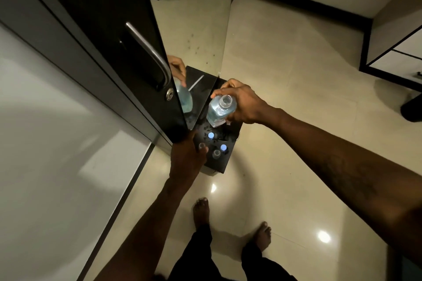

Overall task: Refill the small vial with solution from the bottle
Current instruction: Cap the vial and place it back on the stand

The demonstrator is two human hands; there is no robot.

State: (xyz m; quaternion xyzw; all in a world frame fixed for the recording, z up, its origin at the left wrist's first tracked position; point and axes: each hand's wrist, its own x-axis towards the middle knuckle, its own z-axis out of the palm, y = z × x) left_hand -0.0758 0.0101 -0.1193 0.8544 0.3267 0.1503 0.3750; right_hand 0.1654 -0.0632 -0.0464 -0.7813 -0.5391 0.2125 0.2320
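A clear plastic bottle [219, 110] holding pale blue solution stands uncapped on a small black stand [225, 162]. My right hand [244, 105] grips it around the shoulder, mouth upward. My left hand [187, 159] rests at the stand's near left corner, fingers closed around a small clear vial [201, 145]. Two small vials with glowing blue tops [211, 135] [223, 147] and another clear open vial [216, 154] stand on the wet black top.
A dark wardrobe door with a steel handle [148, 52] and a mirror panel [196, 29] rise just left of the stand. Glossy beige floor tiles [285, 75] lie around it. My bare feet [202, 212] stand just before the stand.
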